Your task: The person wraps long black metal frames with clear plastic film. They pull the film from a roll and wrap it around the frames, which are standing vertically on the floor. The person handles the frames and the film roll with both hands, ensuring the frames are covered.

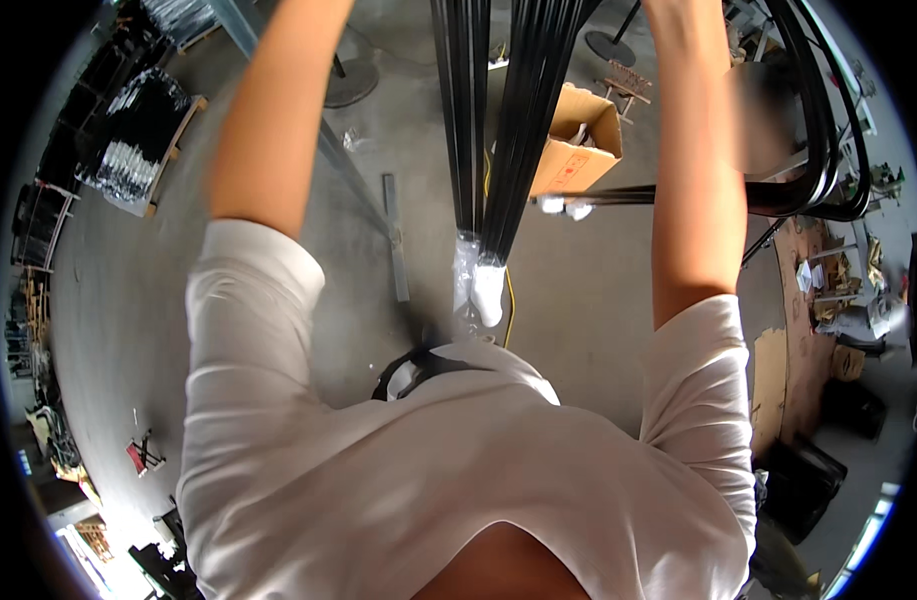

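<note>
Black strips [518, 140] running between left forearm [278, 120] and right forearm [696, 170]

I'm seeing their long axis running from the upper edge toward the white shirt [458, 450]. The right forearm is lying nearer. Both hands are reaching outside the view, so I'm unable to say whether fingers are gripping or spread. A carton [583, 172] is showing red print, unreadable to me.

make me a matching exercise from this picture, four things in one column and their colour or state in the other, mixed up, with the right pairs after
Things:
1. long strips
2. cardboard box
3. flat bar
4. thin cord

Descriptions:
A. brown, open-topped
B. yellow
C. black, lower ends covered
D. grey

Pairs: 1-C; 2-A; 3-D; 4-B
</note>
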`<state>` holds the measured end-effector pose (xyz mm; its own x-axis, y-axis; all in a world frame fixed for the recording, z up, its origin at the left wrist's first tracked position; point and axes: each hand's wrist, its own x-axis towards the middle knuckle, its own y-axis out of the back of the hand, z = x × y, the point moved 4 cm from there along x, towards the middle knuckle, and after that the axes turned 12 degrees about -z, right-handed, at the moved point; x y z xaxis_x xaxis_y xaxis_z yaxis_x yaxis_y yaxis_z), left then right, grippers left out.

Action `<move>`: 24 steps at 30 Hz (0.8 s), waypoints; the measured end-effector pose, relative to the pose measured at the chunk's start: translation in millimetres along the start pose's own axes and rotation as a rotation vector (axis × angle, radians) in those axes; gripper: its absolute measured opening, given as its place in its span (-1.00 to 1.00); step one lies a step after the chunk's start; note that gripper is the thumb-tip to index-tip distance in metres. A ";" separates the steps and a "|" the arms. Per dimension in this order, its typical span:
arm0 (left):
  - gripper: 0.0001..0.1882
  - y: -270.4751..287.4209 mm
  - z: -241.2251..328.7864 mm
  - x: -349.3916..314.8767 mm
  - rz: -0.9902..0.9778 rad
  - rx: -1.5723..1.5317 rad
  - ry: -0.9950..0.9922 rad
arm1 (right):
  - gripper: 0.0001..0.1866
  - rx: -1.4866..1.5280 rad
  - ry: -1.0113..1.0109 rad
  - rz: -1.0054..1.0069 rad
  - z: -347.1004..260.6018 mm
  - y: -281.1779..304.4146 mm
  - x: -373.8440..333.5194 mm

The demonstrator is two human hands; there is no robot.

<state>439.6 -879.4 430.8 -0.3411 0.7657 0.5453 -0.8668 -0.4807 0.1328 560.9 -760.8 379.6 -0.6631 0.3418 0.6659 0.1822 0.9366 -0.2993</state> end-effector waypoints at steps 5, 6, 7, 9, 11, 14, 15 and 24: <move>-0.36 -8.2 -237.4 -148.4 -0.361 -0.257 0.516 | -0.47 -0.043 -0.171 0.119 55.1 35.7 -47.6; -0.42 -40.2 -224.0 -163.6 -0.326 -0.243 0.615 | -0.49 -0.057 -0.238 0.128 66.8 56.3 -67.9; -0.49 -38.5 -257.1 -187.2 -0.201 -0.220 0.673 | -0.48 -0.009 -0.292 0.047 85.8 56.7 -75.7; -0.57 -44.4 -272.4 -194.0 -0.284 -0.338 0.560 | -0.45 0.043 -0.422 -0.065 108.8 69.4 -92.5; -0.60 -42.4 -282.9 -203.6 -0.278 -0.366 0.570 | -0.45 0.045 -0.389 0.037 106.9 63.0 -101.7; -0.69 -47.8 -320.9 -228.7 -0.316 -0.199 0.644 | -0.43 0.062 -0.340 0.057 104.7 63.2 -103.9; -0.70 -49.7 -337.1 -239.4 -0.329 -0.148 0.671 | -0.42 0.073 -0.322 0.041 105.0 63.2 -102.5; -0.80 -86.1 -315.8 -248.3 -0.299 -0.171 0.449 | -0.45 -0.015 -0.205 0.130 86.2 35.9 -96.7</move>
<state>484.0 -893.2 22.6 -0.1609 0.9824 0.0945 -0.9833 -0.1678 0.0710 569.0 -766.9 245.5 -0.7669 0.4381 0.4690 0.2852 0.8873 -0.3625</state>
